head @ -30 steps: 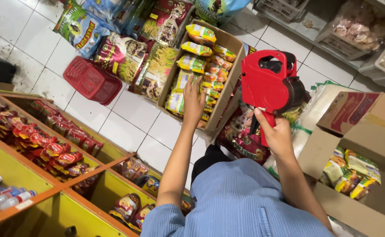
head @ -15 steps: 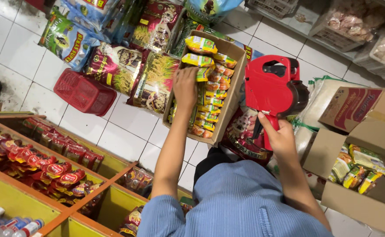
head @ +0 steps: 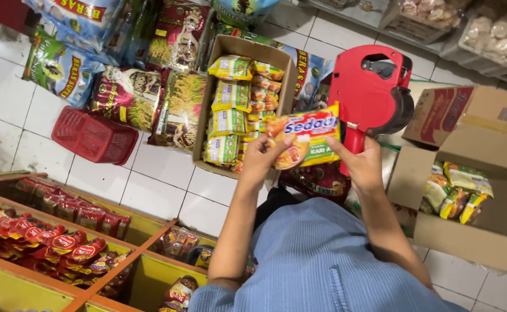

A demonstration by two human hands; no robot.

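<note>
My left hand [head: 263, 159] holds a yellow and orange noodle packet [head: 304, 136] by its left edge, lifted in front of me. My right hand [head: 363, 164] grips the handle of a red price-label gun [head: 371, 92], and its fingers also touch the packet's right edge. The gun's head sits just above and to the right of the packet. Behind the packet, an open cardboard box [head: 207, 104] on the floor is filled with several rows of similar noodle packets [head: 230, 110].
A red plastic basket [head: 94, 136] lies on the white tiled floor at left. Rice sacks [head: 63, 66] lean at the top. A second open cardboard box [head: 467, 173] with packets stands at right. A wooden shelf bin [head: 40, 231] of red sachets is at lower left.
My left hand has drawn a noodle packet out of the box and brought it up to the label gun. My right hand now touches the packet too.
</note>
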